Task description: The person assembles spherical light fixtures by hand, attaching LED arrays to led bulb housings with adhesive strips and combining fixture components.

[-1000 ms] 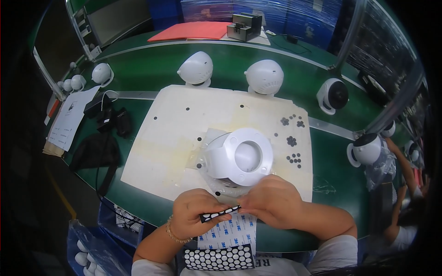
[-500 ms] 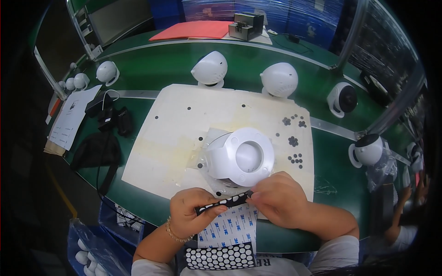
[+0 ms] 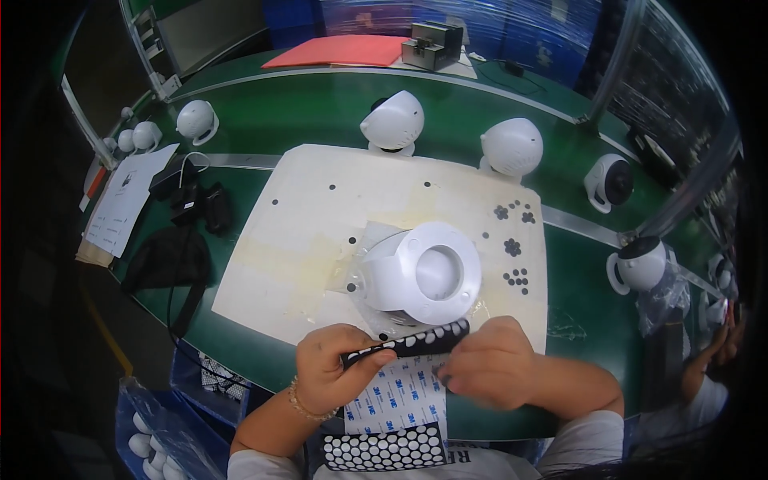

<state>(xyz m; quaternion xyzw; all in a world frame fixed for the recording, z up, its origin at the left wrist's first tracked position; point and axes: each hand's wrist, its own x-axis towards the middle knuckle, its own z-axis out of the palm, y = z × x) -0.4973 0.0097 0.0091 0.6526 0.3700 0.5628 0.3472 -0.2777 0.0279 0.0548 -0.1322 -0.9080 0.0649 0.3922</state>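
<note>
My left hand (image 3: 340, 364) is closed, thumb and fingers pinching one end of a folded black sheet (image 3: 432, 341) dotted with white circles. My right hand (image 3: 496, 364) is just below the sheet's other end, slightly blurred. Its fingers are pinched on a small dark pad (image 3: 443, 374). In front of both hands a white rounded camera housing (image 3: 380, 276) lies with its ring-shaped base (image 3: 464, 268) turned up. Beneath my hands is a white backing sheet (image 3: 400, 394) with blue print. Nearest my body is another white-dotted sheet (image 3: 384, 450).
A pale board (image 3: 272, 272) on the green bench carries several dark round pads (image 3: 512, 247) at its right. White camera units (image 3: 512, 148) stand along the bench's far strip. Black adapters and cables (image 3: 188, 206) lie left, beside papers (image 3: 124, 200). Blue bins (image 3: 188, 384) stand lower left.
My right hand has come away from the dotted sheet, moving down and right with a small dark pad. The sheet's right end has swung up. Camera units behind the board have shifted right.
</note>
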